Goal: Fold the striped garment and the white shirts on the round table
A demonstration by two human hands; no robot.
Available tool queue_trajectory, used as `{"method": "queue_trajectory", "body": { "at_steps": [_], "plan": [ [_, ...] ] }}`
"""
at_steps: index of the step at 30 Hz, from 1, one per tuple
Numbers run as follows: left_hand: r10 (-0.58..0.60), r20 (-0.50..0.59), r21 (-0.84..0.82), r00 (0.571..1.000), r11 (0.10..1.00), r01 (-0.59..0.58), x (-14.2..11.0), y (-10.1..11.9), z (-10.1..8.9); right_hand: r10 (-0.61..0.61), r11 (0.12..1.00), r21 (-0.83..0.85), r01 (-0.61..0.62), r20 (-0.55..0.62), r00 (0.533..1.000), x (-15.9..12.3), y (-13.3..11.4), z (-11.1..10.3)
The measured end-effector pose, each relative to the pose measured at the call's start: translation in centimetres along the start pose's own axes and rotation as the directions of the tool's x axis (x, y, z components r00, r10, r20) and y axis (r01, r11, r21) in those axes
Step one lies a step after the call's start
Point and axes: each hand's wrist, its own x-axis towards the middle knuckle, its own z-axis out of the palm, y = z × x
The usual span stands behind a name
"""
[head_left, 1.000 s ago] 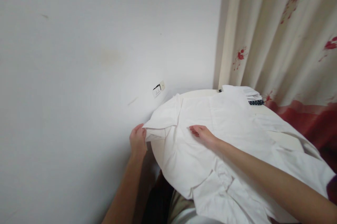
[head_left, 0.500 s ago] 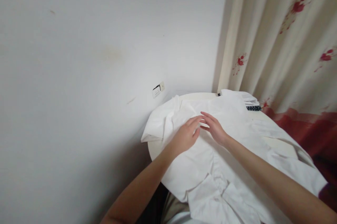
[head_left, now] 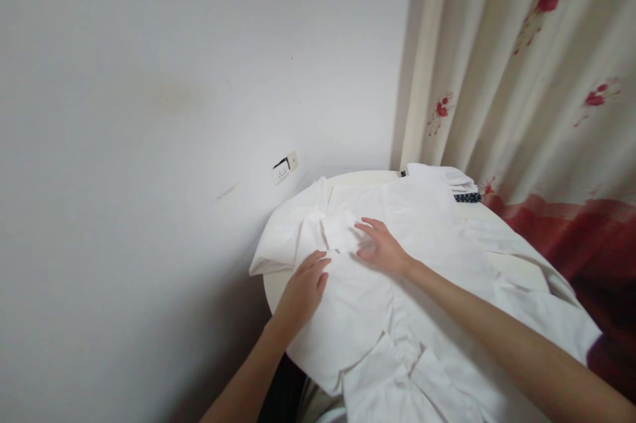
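A white garment [head_left: 427,231] lies spread over a round white table [head_left: 360,178], with gathered folds down its middle and loose flaps hanging at the near edge. My left hand [head_left: 305,284] rests on its left part, fingers slightly bent and apart, holding nothing that I can see. Across from it, my right hand [head_left: 382,247] is at the cloth with thumb and fingers spread. Between the two hands is a raised, folded strip of the same white fabric [head_left: 340,231]. Whether the right fingertips touch this strip cannot be made out.
Folded white cloth with dark dotted trim [head_left: 467,197] sits at the far right of the table. A wall with a socket [head_left: 281,172] borders the left side. Behind on the right hangs a cream curtain [head_left: 477,65] with red flowers and a red lower band.
My hands were close together over the cloth. They have moved apart, the left one toward me and leftward, uncovering the folded strip. The view has shifted slightly.
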Motion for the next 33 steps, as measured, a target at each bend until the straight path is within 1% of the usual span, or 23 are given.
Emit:
{"method": "queue_trajectory", "body": {
  "at_steps": [3, 6, 8, 11, 13, 15, 17, 18, 20, 22, 23, 24, 25, 27, 28, 30, 32, 33],
  "plan": [
    [-0.023, 0.046, 0.007, 0.999, 1.0, 0.022, -1.3, -1.6, 0.5, 0.011, 0.99, -0.139, 0.001, 0.084, 0.996, 1.4, -1.4, 0.8],
    [-0.012, 0.095, 0.007, 0.995, 1.0, 0.011, -2.3, -1.8, 0.9, 0.043, 0.974, -0.225, -0.014, 0.127, 0.991, 2.9, -2.2, 1.6],
    [-0.007, 0.11, 0.004, 0.994, 1.0, 0.007, -2.6, -1.7, 1.1, 0.081, 0.969, -0.243, -0.039, 0.165, 0.983, 3.6, -2.3, 2.1],
    [-0.003, 0.109, 0.006, 0.994, 1.0, 0.002, -2.7, -1.6, 1.2, 0.143, 0.969, -0.232, -0.088, 0.233, 0.962, 4.3, -1.7, 2.3],
    [0.0, 0.099, 0.013, 0.995, 1.0, -0.001, -2.7, -1.6, 1.2, 0.17, 0.968, -0.222, -0.12, 0.226, 0.959, 4.6, -1.0, 2.1],
    [-0.007, 0.094, 0.023, 0.996, 1.0, 0.005, -2.7, -1.6, 1.3, 0.2, 0.965, -0.202, -0.166, 0.16, 0.967, 5.1, -0.2, 1.6],
    [-0.017, 0.097, 0.033, 0.995, 0.999, 0.014, -2.8, -1.7, 1.3, 0.216, 0.969, -0.142, -0.203, 0.082, 0.973, 5.5, 0.5, 1.0],
    [-0.019, 0.1, 0.037, 0.995, 0.999, 0.016, -2.8, -1.7, 1.4, 0.196, 0.977, -0.102, -0.189, 0.056, 0.979, 5.7, 0.8, 0.8],
    [-0.017, 0.098, 0.043, 0.995, 0.999, 0.013, -2.9, -1.8, 1.5, 0.083, 0.996, -0.037, -0.081, 0.049, 0.995, 5.7, 1.0, 0.6],
    [-0.01, 0.084, 0.045, 0.996, 0.999, 0.006, -3.0, -1.8, 1.6, -0.056, 0.997, -0.043, 0.061, 0.111, 0.992, 5.4, 0.7, 1.0],
    [-0.006, 0.076, 0.045, 0.997, 0.999, 0.003, -3.0, -1.9, 1.7, -0.078, 0.994, -0.061, 0.089, 0.152, 0.985, 5.1, 0.4, 1.3],
    [-0.004, 0.07, 0.046, 0.998, 0.999, 0.001, -3.0, -1.9, 1.8, -0.058, 0.994, -0.083, 0.074, 0.182, 0.982, 4.9, 0.2, 1.7],
    [-0.002, 0.065, 0.046, 0.998, 0.999, -0.001, -3.0, -2.0, 1.8, -0.005, 0.994, -0.102, 0.025, 0.192, 0.981, 4.6, -0.1, 2.1],
    [-0.001, 0.06, 0.048, 0.998, 0.999, -0.002, -3.0, -2.1, 1.9, 0.122, 0.988, -0.115, -0.104, 0.161, 0.979, 4.4, -0.6, 2.8],
    [0.0, 0.06, 0.048, 0.998, 0.999, -0.003, -3.0, -2.1, 1.8, 0.171, 0.982, -0.105, -0.158, 0.126, 0.977, 4.5, -0.7, 3.0],
    [0.003, 0.062, 0.045, 0.998, 0.999, -0.005, -3.0, -2.1, 1.7, 0.225, 0.973, -0.066, -0.221, 0.047, 0.973, 4.9, -0.6, 3.0],
    [0.001, 0.064, 0.039, 0.998, 0.999, -0.004, -3.0, -2.0, 1.6, 0.273, 0.962, 0.006, -0.273, -0.053, 0.961, 5.8, -0.1, 2.2],
    [-0.002, 0.063, 0.036, 0.998, 0.999, 0.0, -3.0, -2.0, 1.5, 0.301, 0.953, 0.052, -0.297, -0.113, 0.947, 6.3, 0.2, 1.6]
  ]
}}
